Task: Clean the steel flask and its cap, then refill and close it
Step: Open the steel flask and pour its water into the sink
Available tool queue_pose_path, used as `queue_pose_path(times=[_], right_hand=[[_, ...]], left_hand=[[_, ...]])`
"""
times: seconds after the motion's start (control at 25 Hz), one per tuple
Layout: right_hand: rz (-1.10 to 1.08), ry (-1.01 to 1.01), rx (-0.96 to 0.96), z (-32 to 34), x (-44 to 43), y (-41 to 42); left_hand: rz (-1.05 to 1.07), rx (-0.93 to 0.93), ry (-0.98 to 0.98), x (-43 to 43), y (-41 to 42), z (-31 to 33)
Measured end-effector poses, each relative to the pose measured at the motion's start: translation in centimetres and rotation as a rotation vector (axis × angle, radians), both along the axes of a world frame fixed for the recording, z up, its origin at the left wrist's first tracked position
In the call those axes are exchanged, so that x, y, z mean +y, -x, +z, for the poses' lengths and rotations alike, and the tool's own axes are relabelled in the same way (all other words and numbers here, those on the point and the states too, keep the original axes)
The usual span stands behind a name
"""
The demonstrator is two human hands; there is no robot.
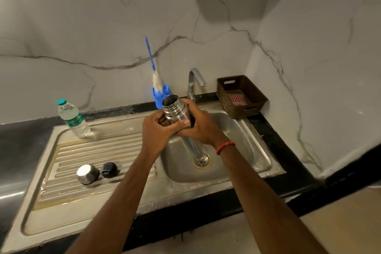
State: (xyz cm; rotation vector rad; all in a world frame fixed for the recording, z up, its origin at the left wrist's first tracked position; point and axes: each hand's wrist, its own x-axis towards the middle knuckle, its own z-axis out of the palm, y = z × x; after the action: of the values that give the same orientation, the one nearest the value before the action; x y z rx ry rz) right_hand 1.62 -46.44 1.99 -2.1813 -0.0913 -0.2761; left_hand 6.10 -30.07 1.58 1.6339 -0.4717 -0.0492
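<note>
We stand at a steel sink [266, 163] set in a black counter [288, 150], with a white marble wall [82, 27] behind it. We hold the flask [175, 111] over the sink bowl with both hands. It is tilted, with its open mouth up toward the wall and its bottom down near the drain [201, 160]. Our left hand [156, 130] wraps around its middle from the left, fingers curled tight on it. Our right hand [202, 128] grips it from the right, fingers curled around the back. A red band [225, 147] is on the right wrist.

The steel cap [87, 173] and a black stopper [109, 169] lie just beside each other on the ribbed draining board [82, 150]. A water bottle [73, 118] stands at the far corner of the board. A brush [153, 68] stands in a blue holder [159, 97] by the tap [194, 80]. A brown basket [241, 97] with a checked cloth [237, 98] sits to the right.
</note>
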Motion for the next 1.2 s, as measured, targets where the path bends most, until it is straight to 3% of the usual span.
queue_pose_path(times=[0.4,0.68,1.2], right_hand=[[-0.16,0.338,0.104,-1.0,-6.2,2.7],[-0.343,0.55,0.146,0.0,-9.5,4.5],[-0.478,0.75,0.296,0.5,-10.7,6.5]], left_hand=[[0.02,0.018,-0.399,-1.1,0.9,-3.8],[0.005,-0.434,-0.944,-1.3,-0.9,-2.7],[-0.137,-0.467,-0.923,-3.0,-2.2,-2.4]])
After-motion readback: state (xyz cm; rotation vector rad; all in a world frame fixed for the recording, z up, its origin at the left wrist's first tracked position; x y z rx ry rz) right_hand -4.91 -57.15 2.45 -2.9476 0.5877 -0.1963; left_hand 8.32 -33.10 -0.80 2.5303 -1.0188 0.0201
